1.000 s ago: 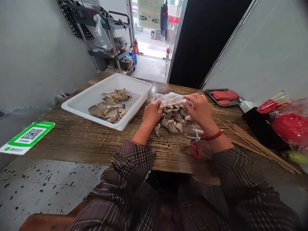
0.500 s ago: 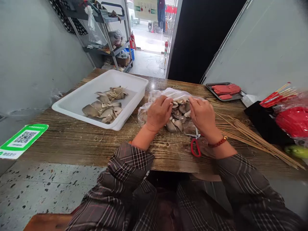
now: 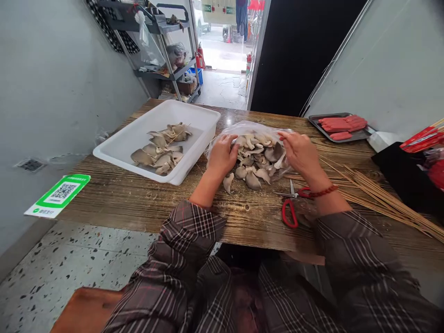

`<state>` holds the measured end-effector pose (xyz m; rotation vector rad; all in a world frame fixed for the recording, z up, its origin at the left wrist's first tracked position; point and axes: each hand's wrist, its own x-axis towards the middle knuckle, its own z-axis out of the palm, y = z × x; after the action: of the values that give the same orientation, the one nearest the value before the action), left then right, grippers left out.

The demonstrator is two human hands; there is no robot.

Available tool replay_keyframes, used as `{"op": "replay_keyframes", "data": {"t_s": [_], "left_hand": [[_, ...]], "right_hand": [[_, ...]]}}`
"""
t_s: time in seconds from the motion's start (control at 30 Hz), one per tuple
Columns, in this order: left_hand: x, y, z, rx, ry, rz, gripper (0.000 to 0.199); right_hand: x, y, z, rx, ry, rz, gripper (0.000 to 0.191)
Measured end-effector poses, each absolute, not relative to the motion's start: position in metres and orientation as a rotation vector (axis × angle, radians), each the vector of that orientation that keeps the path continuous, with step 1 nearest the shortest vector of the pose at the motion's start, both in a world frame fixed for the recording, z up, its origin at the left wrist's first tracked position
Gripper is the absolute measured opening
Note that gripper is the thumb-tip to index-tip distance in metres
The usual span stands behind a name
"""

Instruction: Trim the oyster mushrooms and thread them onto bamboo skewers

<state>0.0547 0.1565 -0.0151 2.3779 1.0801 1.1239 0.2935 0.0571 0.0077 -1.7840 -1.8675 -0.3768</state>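
Note:
Grey-brown mushrooms [image 3: 255, 159] lie heaped in the mouth of a clear plastic bag [image 3: 248, 127] on the wooden table. At the heap's left side, my left hand [image 3: 224, 155] has its fingers closed on the bag's edge. On the right, my right hand [image 3: 300, 150] pinches the other edge of the bag. One mushroom [image 3: 228, 183] rests on the wood below my left hand. Scissors with red handles [image 3: 289, 213] lie near my right wrist, their blades partly open.
A white tray [image 3: 111, 159] with more mushrooms stands at the left. Bamboo skewers [image 3: 385, 199] lie at the right, behind them a dark tray [image 3: 321, 128] of pink-red food. A green QR card [image 3: 62, 194] is at the left table edge.
My hands have moved apart and the bag's mouth is wider, with many more mushrooms showing. One mushroom now lies below my left hand. The view has shifted a little.

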Motion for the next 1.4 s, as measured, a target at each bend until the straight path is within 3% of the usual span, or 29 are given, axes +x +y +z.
{"op": "replay_keyframes", "data": {"t_s": [0.13, 0.33, 0.67, 0.97, 1.4], "left_hand": [[0.055, 0.145, 0.0, 2.351, 1.043, 1.166, 0.021], [0.05, 0.13, 0.002, 2.422, 1.027, 0.791, 0.013], [0.016, 0.096, -0.002, 2.642, 1.257, 0.387, 0.022], [0.074, 0.102, 0.003, 2.776, 1.134, 0.314, 0.027], [0.07, 0.125, 0.003, 2.68, 0.905, 0.262, 0.026]], "right_hand": [[0.272, 0.027, 0.03, -1.585, -1.701, -0.463, 0.04], [0.256, 0.018, 0.01, -1.555, -1.654, -0.593, 0.038], [0.255, 0.014, 0.012, -1.422, -1.597, -0.608, 0.042], [0.252, 0.008, 0.012, -1.415, -1.556, -0.528, 0.039], [0.252, 0.009, 0.012, -1.45, -1.567, -0.427, 0.041]]}}
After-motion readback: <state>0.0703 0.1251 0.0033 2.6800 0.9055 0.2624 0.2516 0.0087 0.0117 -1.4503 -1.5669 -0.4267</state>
